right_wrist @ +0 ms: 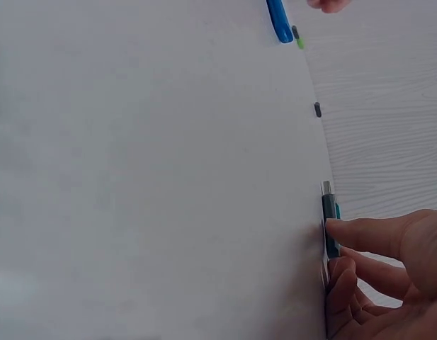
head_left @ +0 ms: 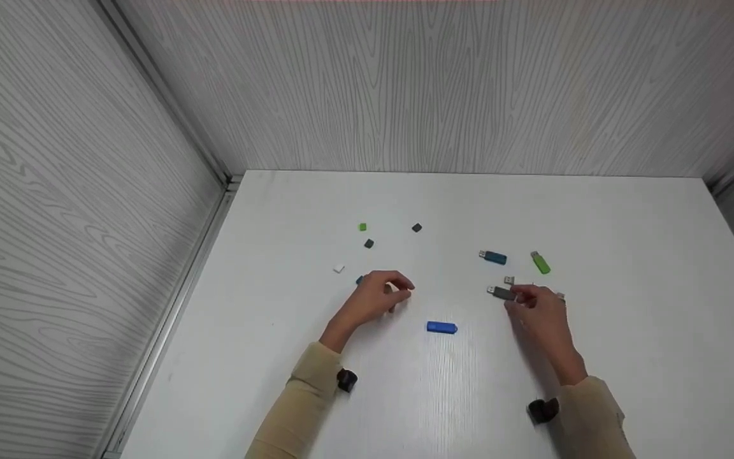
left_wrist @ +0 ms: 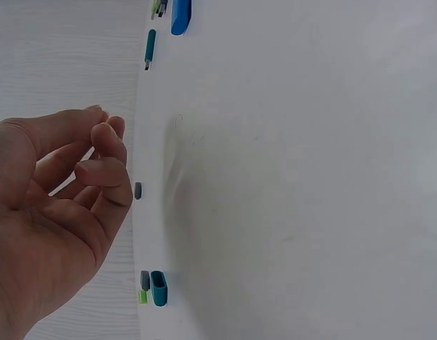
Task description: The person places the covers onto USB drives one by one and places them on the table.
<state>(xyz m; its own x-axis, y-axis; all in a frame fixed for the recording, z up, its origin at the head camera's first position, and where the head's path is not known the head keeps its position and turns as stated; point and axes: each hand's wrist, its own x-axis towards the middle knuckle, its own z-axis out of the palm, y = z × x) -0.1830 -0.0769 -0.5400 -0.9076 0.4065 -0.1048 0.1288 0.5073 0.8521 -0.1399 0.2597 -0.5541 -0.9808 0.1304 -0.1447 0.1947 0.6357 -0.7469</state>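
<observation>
My right hand [head_left: 540, 317] is over the right part of the white table and pinches a dark grey USB stick [head_left: 501, 292] by its rear end. The stick's metal plug points left; in the right wrist view the thumb lies across its body [right_wrist: 330, 225]. My left hand [head_left: 373, 298] hovers above the table with fingers loosely curled, and nothing shows between them in the left wrist view. Just behind it a blue-teal cap [head_left: 360, 280] is partly hidden. Between the hands lies a capped blue USB stick [head_left: 441, 327].
Beyond the right hand lie a teal USB stick [head_left: 494, 257] and a green USB stick [head_left: 540, 262]. Another metal plug [head_left: 509, 280] shows beside the fingers. Loose caps lie at left: green [head_left: 362, 227], white [head_left: 339, 268] and dark grey [head_left: 417, 227]. Panels [head_left: 405, 89] wall the table's back.
</observation>
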